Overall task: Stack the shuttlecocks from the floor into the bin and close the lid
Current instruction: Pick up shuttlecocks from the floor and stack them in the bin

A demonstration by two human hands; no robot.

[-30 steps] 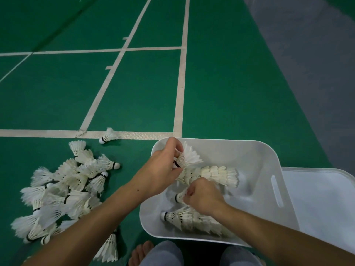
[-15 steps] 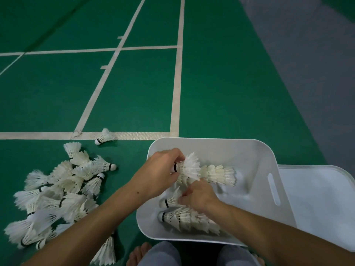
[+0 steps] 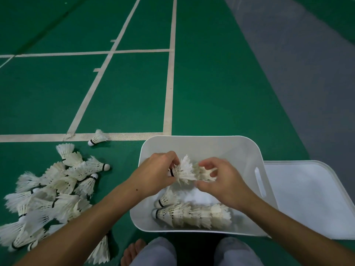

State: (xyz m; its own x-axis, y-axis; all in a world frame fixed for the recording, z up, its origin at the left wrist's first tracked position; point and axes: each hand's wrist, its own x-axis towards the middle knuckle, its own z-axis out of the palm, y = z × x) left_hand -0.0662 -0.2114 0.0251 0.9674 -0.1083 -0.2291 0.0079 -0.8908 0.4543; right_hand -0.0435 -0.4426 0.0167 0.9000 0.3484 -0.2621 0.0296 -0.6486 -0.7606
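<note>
- shuttlecocks (image 3: 48, 194): white, loose heap on floor, lower left
- nested row (image 3: 194, 215) lying in bin (image 3: 247, 150), lower centre
- lid (image 3: 311, 198) flat, off, right of bin

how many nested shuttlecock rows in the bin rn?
2: one held by the left hand and right hand, one on the bin floor near edge. Hands may hide more.

We find the bin (image 3: 199, 143) on the floor (image 3: 211, 93) directly ahead of our knees, with the lid (image 3: 311, 198) lying flat against its right side. A stacked row of shuttlecocks (image 3: 194, 215) lies along the bin's near wall. The loose pile (image 3: 50, 196) lies on the floor to the bin's left, and a single shuttlecock (image 3: 97, 138) lies behind it on the court line (image 3: 38, 137).
</note>
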